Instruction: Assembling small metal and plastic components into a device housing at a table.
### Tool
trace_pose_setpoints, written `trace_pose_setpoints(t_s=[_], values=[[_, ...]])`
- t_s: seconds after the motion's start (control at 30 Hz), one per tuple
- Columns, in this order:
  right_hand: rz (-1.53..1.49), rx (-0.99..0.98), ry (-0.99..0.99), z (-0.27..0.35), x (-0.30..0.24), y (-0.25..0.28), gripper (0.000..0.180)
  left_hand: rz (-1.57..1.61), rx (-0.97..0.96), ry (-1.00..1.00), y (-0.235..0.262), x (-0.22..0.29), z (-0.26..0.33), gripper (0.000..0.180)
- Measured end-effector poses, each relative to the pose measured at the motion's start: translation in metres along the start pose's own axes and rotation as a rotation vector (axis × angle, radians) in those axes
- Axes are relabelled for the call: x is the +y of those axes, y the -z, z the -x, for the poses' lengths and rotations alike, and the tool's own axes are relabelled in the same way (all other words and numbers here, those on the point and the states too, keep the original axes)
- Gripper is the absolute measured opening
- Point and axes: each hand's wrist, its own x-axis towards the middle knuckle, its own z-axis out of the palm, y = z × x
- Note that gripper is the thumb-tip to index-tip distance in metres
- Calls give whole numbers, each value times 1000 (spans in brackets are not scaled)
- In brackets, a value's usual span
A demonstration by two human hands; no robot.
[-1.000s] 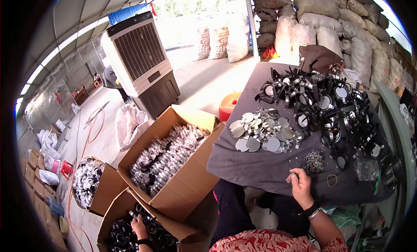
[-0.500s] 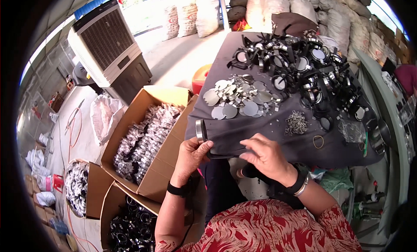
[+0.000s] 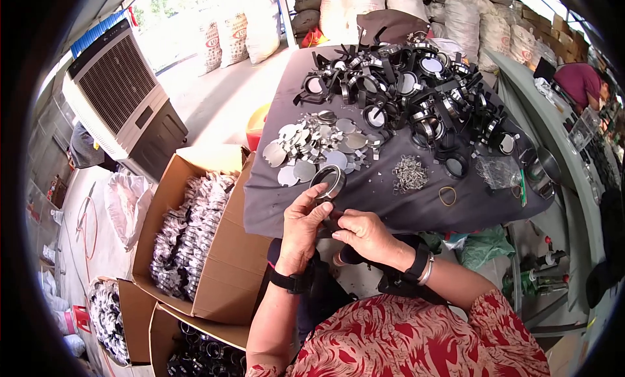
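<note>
Small carton: a cardboard box [image 3: 133,318] at lower left, filled with wrapped dark-and-white pieces.
Air cooler: a tall white-and-grey unit [image 3: 120,84], standing on the floor behind an open white sack [image 3: 125,211].
Large carton: an open cardboard box [image 3: 224,266], holding rows of parts in clear wrapping.
Lower carton: black ring-shaped parts [image 3: 202,354], partly hidden by the box wall.
Desk: a dark-covered surface [image 3: 267,208] in front of the person.
Left hand: the hand [image 3: 299,234] clamps the workpiece between thumb and fingers.
Workpiece: a silver-rimmed ring [image 3: 340,184], tilted above the left fingertips, over the near edge of the desk.
Discs: a heap of flat, silvery metal plates [image 3: 303,171] beyond the ring.
Right hand: the hand [image 3: 374,237] meets the left just below the ring, fingertips drawn together; whether they grip it cannot be told.
Small metal pieces: a little pile [image 3: 410,174], near a rubber band [image 3: 447,196].
Black assemblies: a broad mound of strapped rings [image 3: 416,91] across the far side.
Right end: a clear plastic bag [image 3: 498,172] beside a slim green item [image 3: 523,187].
</note>
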Motion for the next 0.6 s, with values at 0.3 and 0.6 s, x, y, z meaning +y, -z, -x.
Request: trace_pose_setpoints(t_s=[0.3,0.6], values=[[311,137,-115,-55,48,44,18,-272,231,-119,11,-35,-38,18],[835,-104,-317,-90,93,25,16,-350,201,-136,9,-42,-27,13]])
